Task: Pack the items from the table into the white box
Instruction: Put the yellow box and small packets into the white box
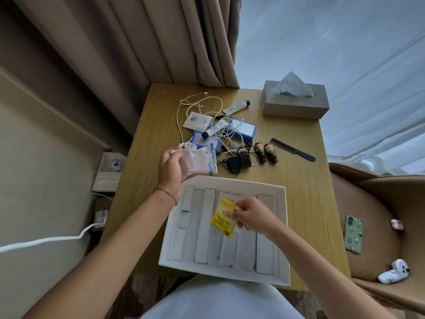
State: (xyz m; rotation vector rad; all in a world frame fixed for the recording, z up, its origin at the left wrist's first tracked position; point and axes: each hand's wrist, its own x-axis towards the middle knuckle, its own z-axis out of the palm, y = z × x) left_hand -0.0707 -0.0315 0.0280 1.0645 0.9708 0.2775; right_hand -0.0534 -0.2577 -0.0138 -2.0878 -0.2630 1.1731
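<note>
White cardboard box (283, 229) with upright dividers sits at the near edge of a wooden table (305, 203); above it the right hand (254, 216) pinches a yellow tea sachet (224, 218), while the left hand (173, 170), just beyond the box's far rim, grips pale translucent packets (195, 163); cables, tubes and a black comb (292, 149) lie beyond

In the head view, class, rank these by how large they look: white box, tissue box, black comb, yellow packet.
1. white box
2. tissue box
3. black comb and yellow packet: too alike to rank; the packet sits nearer the camera.
</note>
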